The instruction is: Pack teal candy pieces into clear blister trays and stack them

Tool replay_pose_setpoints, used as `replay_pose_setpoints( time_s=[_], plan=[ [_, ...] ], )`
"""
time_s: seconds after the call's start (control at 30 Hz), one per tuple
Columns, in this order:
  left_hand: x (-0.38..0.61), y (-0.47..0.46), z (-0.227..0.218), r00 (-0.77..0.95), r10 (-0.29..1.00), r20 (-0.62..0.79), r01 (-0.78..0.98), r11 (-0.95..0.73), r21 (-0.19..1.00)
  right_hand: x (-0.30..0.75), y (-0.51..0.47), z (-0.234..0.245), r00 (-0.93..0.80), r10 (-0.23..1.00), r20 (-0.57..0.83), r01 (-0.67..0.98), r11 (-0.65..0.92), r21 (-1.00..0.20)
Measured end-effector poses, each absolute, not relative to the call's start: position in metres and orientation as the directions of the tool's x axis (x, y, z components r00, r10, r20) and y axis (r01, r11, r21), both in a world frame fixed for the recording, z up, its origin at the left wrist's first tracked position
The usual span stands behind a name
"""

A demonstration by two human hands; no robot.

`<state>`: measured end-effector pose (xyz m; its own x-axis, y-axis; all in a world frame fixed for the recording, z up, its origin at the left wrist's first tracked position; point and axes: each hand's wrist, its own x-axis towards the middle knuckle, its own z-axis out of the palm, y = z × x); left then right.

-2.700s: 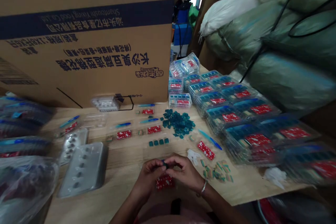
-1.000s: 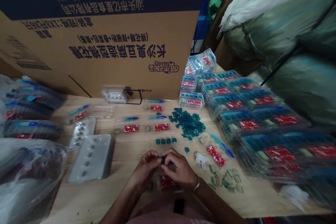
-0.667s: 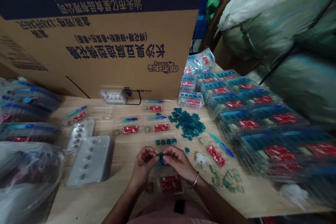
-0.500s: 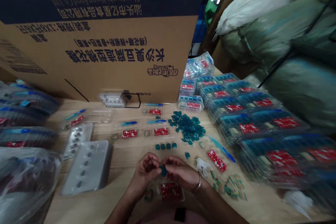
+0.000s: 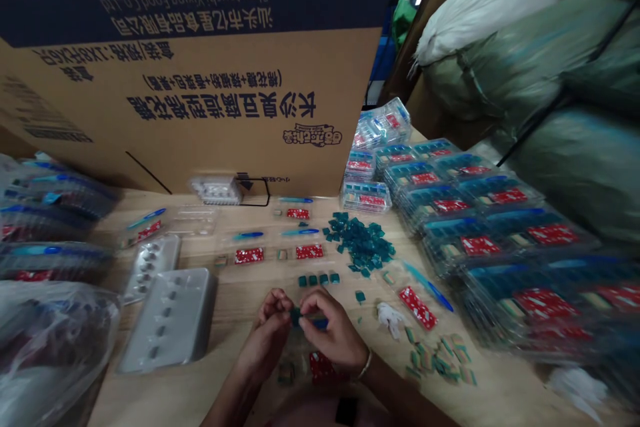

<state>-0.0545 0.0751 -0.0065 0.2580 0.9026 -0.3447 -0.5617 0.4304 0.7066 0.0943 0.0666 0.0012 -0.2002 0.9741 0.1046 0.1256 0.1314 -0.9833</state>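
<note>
Between the fingertips of both hands is a small dark teal square piece. My left hand pinches its left side, and my right hand closes on it from the right. Below them lies a clear tray with a red patterned packet and a small tan-and-green block; something blue shows partly under my right fingers. Just beyond the hands, several teal squares sit in a row. A single teal square lies to their right, near a loose pile of teal squares.
Stacks of filled clear trays line the right side. At left stand grey moulded trays and a plastic bag. A large carton blocks the back. Loose tan-and-green blocks and crumpled white tissue lie at right.
Both hands have shifted slightly left and up with the teal piece. My right hand now covers more of the red packet, and something blue shows beneath its fingers.
</note>
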Motion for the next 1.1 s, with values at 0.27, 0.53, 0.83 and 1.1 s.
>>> replay_pose_setpoints(
  time_s=[0.27,0.53,0.83,1.1],
  plan=[
    [-0.064,0.103,-0.02,0.093,0.976,-0.195,-0.069,0.202,0.977,0.096,0.108,-0.015,-0.341,0.891,0.3,0.445,0.434,-0.783],
    [-0.078,0.128,-0.042,0.335,0.939,0.072,0.608,-0.274,0.745,0.093,0.149,-0.051,-0.366,0.896,0.251,0.656,0.44,-0.613],
    [-0.076,0.13,-0.059,0.284,0.951,0.121,0.645,-0.283,0.71,0.096,0.145,-0.045,-0.365,0.919,0.152,0.568,0.349,-0.745],
    [-0.077,0.122,-0.041,0.276,0.958,0.077,0.55,-0.223,0.805,0.088,0.138,-0.037,-0.387,0.881,0.272,0.597,0.464,-0.655]
  ],
)
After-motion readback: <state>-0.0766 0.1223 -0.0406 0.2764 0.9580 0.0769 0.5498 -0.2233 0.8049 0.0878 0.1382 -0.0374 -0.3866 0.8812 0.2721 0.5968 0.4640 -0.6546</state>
